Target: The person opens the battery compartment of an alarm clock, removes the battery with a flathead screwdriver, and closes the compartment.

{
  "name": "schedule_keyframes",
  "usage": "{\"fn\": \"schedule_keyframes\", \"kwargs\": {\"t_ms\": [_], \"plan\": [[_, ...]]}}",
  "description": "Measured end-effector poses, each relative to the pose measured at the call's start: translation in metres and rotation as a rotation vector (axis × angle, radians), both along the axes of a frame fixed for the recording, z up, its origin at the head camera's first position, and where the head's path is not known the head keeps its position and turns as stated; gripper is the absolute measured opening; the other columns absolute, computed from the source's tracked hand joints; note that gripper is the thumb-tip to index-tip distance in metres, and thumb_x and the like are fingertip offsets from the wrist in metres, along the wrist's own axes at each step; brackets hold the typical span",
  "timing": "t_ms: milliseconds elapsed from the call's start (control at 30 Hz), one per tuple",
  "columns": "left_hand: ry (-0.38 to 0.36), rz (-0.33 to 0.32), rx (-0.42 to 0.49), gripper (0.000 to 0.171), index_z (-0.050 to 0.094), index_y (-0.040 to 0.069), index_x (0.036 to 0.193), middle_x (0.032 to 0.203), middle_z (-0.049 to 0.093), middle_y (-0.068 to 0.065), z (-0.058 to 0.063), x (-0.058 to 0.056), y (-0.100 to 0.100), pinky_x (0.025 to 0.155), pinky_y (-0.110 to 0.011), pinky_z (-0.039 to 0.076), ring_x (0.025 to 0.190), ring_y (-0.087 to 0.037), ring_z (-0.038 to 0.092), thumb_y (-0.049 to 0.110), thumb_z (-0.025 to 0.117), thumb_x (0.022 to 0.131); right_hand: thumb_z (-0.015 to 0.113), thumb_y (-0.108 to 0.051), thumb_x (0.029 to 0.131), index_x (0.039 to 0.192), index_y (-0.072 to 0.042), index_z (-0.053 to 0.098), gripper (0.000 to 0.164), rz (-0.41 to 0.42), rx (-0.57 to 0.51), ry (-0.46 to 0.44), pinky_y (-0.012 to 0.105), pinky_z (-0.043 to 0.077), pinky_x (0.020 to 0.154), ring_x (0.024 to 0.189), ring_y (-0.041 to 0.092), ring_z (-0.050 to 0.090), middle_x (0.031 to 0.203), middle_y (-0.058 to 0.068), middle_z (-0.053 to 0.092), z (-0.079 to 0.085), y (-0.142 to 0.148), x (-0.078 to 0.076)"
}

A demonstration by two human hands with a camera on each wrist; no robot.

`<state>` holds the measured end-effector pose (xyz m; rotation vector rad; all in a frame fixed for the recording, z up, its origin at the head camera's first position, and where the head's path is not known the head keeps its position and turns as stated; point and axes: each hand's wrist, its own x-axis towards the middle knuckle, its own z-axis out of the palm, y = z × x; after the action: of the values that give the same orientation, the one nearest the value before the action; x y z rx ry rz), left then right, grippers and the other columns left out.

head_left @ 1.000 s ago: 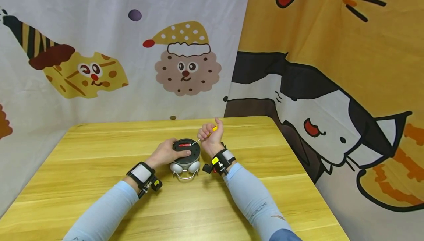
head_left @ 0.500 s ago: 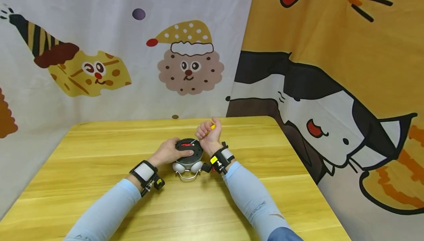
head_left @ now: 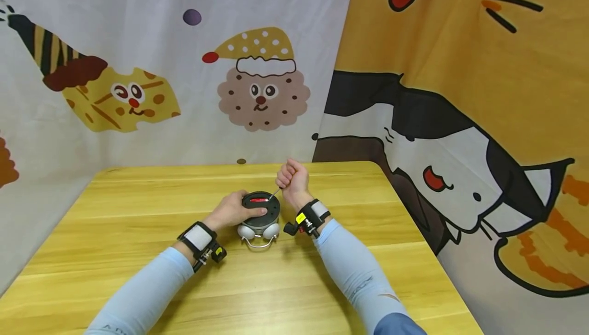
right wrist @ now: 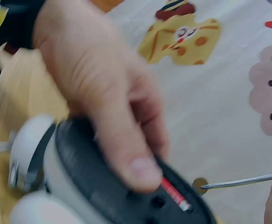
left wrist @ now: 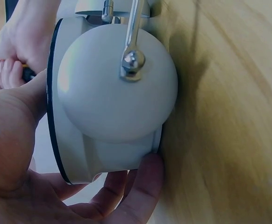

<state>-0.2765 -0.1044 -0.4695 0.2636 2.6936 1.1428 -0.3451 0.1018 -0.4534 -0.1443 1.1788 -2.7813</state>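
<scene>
A twin-bell alarm clock (head_left: 272,212) lies with its black back upward on the table, its white bells toward me. In that back an open slot shows a red battery (head_left: 258,200), seen again in the right wrist view as a red battery (right wrist: 174,192). My left hand (head_left: 232,209) grips the clock from the left, thumb across the back and fingers round the side. My right hand (head_left: 294,179) holds a screwdriver (right wrist: 239,183) in curled fingers, its handle mostly hidden. In the right wrist view, the metal tip stands apart from the battery, near the clock's rim.
The wooden table (head_left: 184,284) carries the clock. Behind it hangs a white cloth (head_left: 152,28) with cartoon prints, and an orange cartoon cloth (head_left: 451,59) is at the right. Wrist straps with cameras sit on both arms.
My right hand has turned and risen slightly, and the screwdriver's yellow handle has gone out of sight in the head view. The left hand keeps its grip on the clock.
</scene>
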Motion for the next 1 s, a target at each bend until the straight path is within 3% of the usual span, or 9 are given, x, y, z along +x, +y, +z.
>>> {"fn": "schedule_keyframes", "kwargs": {"t_ms": [167,367,733,1000], "plan": [[-0.013,0.004,-0.001,0.093,0.056,-0.007,0.154,0.137,0.075,-0.026,-0.001,0.0,0.001,0.103,-0.05,0.061,0.12,-0.034,0.072,0.057,0.088,0.095,0.038,-0.037,0.118,0.052,-0.028,0.035,0.067,0.083,-0.089,0.025,0.018,0.026,0.043,0.038,0.0,0.036,0.045,-0.015,0.038,0.008,0.008,-0.001],[-0.018,0.012,-0.012,0.094,0.056,-0.007,0.155,0.14,0.074,-0.026,-0.002,-0.002,-0.001,0.105,-0.051,0.061,0.123,-0.035,0.072,0.059,0.087,0.095,0.039,-0.044,0.117,0.054,-0.026,0.031,0.066,0.124,-0.068,0.062,0.018,0.027,0.043,0.039,0.001,0.035,0.045,-0.015,0.038,0.01,0.011,-0.005],[-0.012,0.015,-0.009,0.085,0.062,-0.004,0.147,0.131,0.077,-0.022,-0.003,-0.003,0.0,0.099,-0.048,0.061,0.114,-0.031,0.072,0.058,0.087,0.095,0.049,-0.031,0.116,0.054,-0.026,0.035,0.063,0.071,0.241,0.199,0.022,0.026,0.044,0.04,0.003,0.034,0.047,-0.015,0.035,0.004,-0.002,-0.001],[-0.018,0.02,-0.007,0.086,0.061,-0.004,0.148,0.132,0.076,-0.022,-0.004,-0.002,0.0,0.098,-0.047,0.06,0.114,-0.03,0.071,0.058,0.088,0.094,0.052,-0.029,0.115,0.052,-0.025,0.038,0.065,0.066,0.342,0.233,0.025,0.028,0.044,0.041,0.006,0.035,0.047,-0.013,0.035,-0.001,-0.008,0.001]]}}
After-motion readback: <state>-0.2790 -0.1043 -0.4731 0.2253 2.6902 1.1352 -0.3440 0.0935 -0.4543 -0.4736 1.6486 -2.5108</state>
